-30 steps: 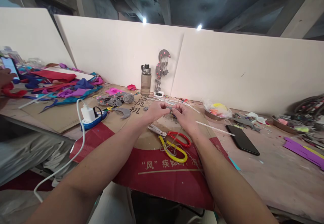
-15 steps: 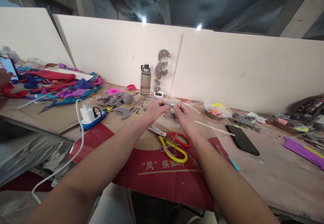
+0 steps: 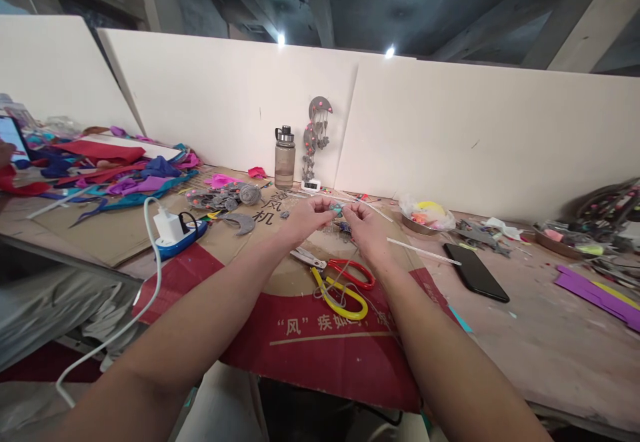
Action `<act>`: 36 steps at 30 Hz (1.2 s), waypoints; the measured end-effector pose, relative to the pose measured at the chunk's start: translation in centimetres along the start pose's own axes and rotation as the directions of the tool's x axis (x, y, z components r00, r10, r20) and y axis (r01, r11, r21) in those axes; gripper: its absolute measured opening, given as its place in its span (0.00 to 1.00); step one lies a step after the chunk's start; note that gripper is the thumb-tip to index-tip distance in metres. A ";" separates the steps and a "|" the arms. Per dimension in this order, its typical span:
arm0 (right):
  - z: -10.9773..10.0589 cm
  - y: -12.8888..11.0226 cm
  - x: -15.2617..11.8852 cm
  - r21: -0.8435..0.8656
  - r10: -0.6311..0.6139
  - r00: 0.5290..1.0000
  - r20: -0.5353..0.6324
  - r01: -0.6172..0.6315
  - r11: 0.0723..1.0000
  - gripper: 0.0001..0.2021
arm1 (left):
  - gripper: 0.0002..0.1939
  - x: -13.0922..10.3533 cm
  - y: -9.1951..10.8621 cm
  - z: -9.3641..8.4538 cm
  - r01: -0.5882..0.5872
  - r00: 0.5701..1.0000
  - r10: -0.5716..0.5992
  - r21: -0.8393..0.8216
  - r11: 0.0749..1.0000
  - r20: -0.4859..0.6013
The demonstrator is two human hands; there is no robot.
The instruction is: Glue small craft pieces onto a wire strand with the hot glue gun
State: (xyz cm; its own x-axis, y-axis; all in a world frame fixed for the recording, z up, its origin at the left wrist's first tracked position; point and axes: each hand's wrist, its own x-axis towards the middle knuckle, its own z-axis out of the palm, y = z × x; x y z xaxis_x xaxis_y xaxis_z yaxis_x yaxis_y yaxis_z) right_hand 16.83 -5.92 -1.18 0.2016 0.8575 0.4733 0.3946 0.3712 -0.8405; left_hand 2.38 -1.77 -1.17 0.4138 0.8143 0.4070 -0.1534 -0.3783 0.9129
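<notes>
Over the cardboard, my left hand (image 3: 313, 219) and my right hand (image 3: 364, 227) meet fingertip to fingertip. Both pinch one small teal piece (image 3: 337, 209), too small to make out in detail. Below them lie scissors (image 3: 340, 282) with one red and one yellow handle, their blades pointing to the upper left. Thin grey cord (image 3: 333, 287) is tangled about the handles. To the left of my left hand rests a grey felt crescent (image 3: 241, 223), beside a grey ball of yarn (image 3: 250, 194).
A bottle (image 3: 285, 159) and a hanging grey crescent ornament (image 3: 320, 105) stand at the back panel. On the right are a black phone (image 3: 476, 272), a bowl of bright scraps (image 3: 427, 217) and purple strips (image 3: 597, 295). Left: a white charger (image 3: 169, 224) and a fabric heap (image 3: 110, 155).
My fingers have shifted slightly around the teal piece, which shows more clearly now. The whole view has moved a little; the scissors and other things lie as before.
</notes>
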 end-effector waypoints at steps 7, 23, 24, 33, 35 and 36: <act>0.1 -0.4 -0.4 -0.196 -0.101 0.995 0.011 0.101 0.975 0.08 | 0.05 -0.3 0.8 0.3 0.009 0.998 0.005 0.212 0.977 -0.063; 0.4 -0.9 -0.9 -0.116 -0.100 0.995 0.023 0.102 0.988 0.08 | 0.03 0.0 0.3 0.2 0.032 0.991 -0.023 0.065 0.997 -0.132; 0.5 -0.9 -0.9 -0.115 -0.092 0.995 0.026 0.094 0.989 0.08 | 0.03 0.0 0.3 0.2 0.033 0.991 -0.024 0.066 0.997 -0.135; 0.6 -0.6 -0.9 -0.075 -0.038 0.999 0.010 0.038 0.996 0.11 | 0.01 -0.1 0.3 0.3 0.050 0.989 -0.041 0.058 0.997 -0.145; 0.6 -0.7 -0.9 -0.088 -0.050 0.999 0.005 0.050 0.995 0.12 | 0.01 -0.1 0.4 0.3 0.050 0.988 -0.041 0.060 0.997 -0.148; 0.6 -0.8 -1.0 -0.100 -0.060 0.998 0.002 0.060 0.993 0.12 | 0.01 -0.1 0.4 0.3 0.050 0.988 -0.040 0.063 0.997 -0.148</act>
State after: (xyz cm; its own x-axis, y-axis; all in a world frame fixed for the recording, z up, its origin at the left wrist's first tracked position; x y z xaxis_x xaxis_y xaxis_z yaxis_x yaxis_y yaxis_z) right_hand 15.83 -6.85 -1.13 0.1756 0.8344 0.5225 0.4933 0.3847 -0.7802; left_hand 2.53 -2.11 -0.90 0.2819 0.8850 0.3705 -0.0755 -0.3645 0.9281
